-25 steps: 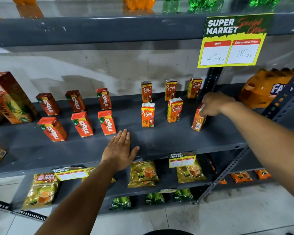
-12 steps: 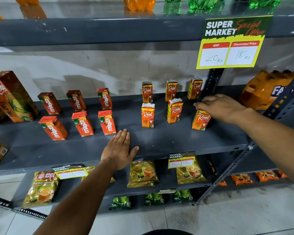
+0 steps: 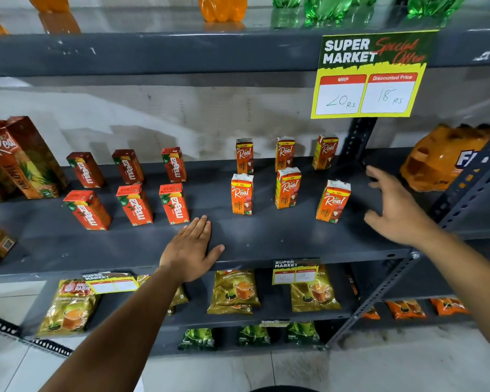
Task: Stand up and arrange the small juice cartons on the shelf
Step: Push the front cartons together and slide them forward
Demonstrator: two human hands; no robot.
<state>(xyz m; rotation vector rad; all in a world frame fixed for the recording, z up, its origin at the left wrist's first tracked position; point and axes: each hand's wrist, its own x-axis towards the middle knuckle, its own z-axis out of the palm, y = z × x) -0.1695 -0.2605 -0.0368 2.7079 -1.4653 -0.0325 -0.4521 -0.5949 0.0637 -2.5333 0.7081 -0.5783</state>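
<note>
Several small orange Real juice cartons stand upright in two rows on the grey shelf [image 3: 266, 236]; the front-right carton [image 3: 333, 200] stands alone. Left of them several red Maaza cartons [image 3: 173, 203] stand in two rows. My right hand [image 3: 393, 207] hovers with spread fingers just right of the front-right Real carton, holding nothing and apart from it. My left hand [image 3: 191, 247] lies flat on the shelf's front edge, fingers together, in front of the Maaza cartons.
Large Real pineapple cartons [image 3: 20, 157] stand at the far left. An orange wrapped bottle pack [image 3: 441, 159] lies at the right behind a slanted upright [image 3: 470, 182]. A yellow price sign [image 3: 371, 77] hangs from the upper shelf. Tea pouches [image 3: 235, 290] fill the lower shelves.
My right hand held the front-right Real carton tilted, stood it upright, let go and drew back to the right. My left hand stayed flat on the shelf.
</note>
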